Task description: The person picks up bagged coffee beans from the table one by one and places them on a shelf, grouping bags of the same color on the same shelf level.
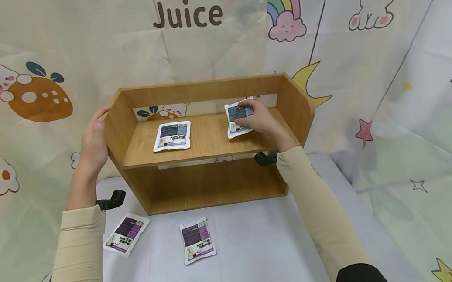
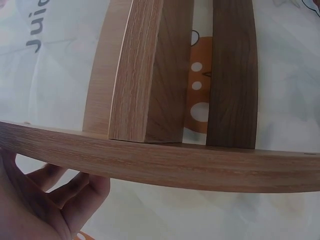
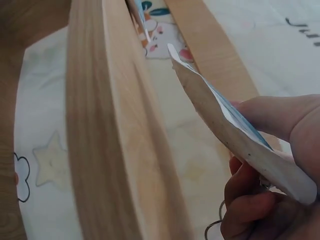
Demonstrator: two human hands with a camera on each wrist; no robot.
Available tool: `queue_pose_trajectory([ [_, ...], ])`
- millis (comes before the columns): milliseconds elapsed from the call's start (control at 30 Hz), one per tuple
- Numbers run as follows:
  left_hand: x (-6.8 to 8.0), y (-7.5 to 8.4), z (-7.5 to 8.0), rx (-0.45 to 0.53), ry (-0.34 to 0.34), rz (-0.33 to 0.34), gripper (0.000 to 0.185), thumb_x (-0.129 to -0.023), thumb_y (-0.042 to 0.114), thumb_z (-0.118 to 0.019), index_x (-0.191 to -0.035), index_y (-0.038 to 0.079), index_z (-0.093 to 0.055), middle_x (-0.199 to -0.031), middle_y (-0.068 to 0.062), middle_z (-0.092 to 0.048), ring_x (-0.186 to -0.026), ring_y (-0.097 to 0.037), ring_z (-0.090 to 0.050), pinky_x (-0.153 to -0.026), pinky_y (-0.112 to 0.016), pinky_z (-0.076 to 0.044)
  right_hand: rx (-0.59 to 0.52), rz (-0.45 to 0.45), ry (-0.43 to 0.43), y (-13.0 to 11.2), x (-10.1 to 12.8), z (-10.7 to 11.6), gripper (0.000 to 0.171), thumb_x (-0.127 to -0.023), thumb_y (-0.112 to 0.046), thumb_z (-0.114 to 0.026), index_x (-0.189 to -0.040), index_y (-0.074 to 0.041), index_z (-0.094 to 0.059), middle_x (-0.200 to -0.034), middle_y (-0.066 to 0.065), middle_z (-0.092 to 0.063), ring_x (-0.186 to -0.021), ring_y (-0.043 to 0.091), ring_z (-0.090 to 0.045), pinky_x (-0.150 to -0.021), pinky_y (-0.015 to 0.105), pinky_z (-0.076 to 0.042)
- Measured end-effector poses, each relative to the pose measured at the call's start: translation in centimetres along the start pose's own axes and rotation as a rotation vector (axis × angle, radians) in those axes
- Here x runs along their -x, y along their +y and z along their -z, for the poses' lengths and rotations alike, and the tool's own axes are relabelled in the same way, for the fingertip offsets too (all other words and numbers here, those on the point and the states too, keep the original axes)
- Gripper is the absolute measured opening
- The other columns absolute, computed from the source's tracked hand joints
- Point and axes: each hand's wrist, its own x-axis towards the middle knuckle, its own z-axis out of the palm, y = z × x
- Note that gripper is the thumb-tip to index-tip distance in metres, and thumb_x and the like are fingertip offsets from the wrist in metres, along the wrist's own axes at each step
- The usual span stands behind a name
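Note:
My right hand (image 1: pixel 256 118) pinches a white-edged pouch (image 1: pixel 233 114) with a blue printed label, tilted over the right part of the upper shelf. In the right wrist view its pale back (image 3: pixel 220 115) shows, with the thumb on the label side and bent fingers underneath. My left hand (image 1: pixel 93 143) rests against the outer left side of the wooden shelf unit (image 1: pixel 207 155). From the left wrist, loosely bent fingers (image 2: pixel 100 185) touch that side panel (image 2: pixel 200 167). A second blue-labelled pouch (image 1: pixel 172 136) lies flat on the left of the upper shelf.
Two purple-labelled pouches lie on the white tabletop (image 1: pixel 257 252) before the unit, one at the left (image 1: pixel 126 235) and one near the middle (image 1: pixel 198 241). Behind the unit hangs a printed cloth (image 1: pixel 219 49) reading "Juice". The lower shelf board (image 1: pixel 213 185) sits below.

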Motion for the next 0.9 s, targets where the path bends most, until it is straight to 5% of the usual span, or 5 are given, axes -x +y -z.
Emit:
queue_pose_trajectory([
  [200,0.1,0.0,0.1,0.004,0.011,-0.028,0.048,-0.104,0.045,-0.021,-0.148,0.032,-0.037,-0.137,-0.011,-0.043,-0.112,-0.028,-0.044,-0.086,-0.045,-0.040,-0.001,-0.073,-0.013,0.5,-1.0,-0.2,0.059,-0.085,-0.017,-0.076,-0.139,-0.011,-0.051,-0.151,0.011,-0.028,-0.129,0.028,-0.034,-0.106,0.039,-0.033],
  [633,-0.1,-0.5,-0.2,0.027,0.009,-0.041,0.049,-0.104,0.044,-0.023,-0.149,0.030,-0.036,-0.139,-0.011,-0.043,-0.114,-0.032,-0.044,-0.087,-0.049,-0.039,-0.011,-0.106,-0.027,2.0,-1.3,-0.1,0.060,-0.085,-0.015,-0.076,-0.139,-0.009,-0.050,-0.148,0.013,-0.033,-0.121,0.028,-0.037,-0.105,0.040,-0.030],
  [900,-0.1,-0.4,-0.1,-0.004,0.011,-0.045,0.049,-0.103,0.047,-0.021,-0.148,0.033,-0.037,-0.136,-0.010,-0.044,-0.111,-0.030,-0.044,-0.084,-0.049,-0.039,0.097,-0.096,-0.033,2.1,-1.4,0.2,0.061,-0.086,-0.019,-0.075,-0.139,-0.005,-0.049,-0.143,0.016,-0.039,-0.118,0.030,-0.041,-0.104,0.042,-0.033],
])
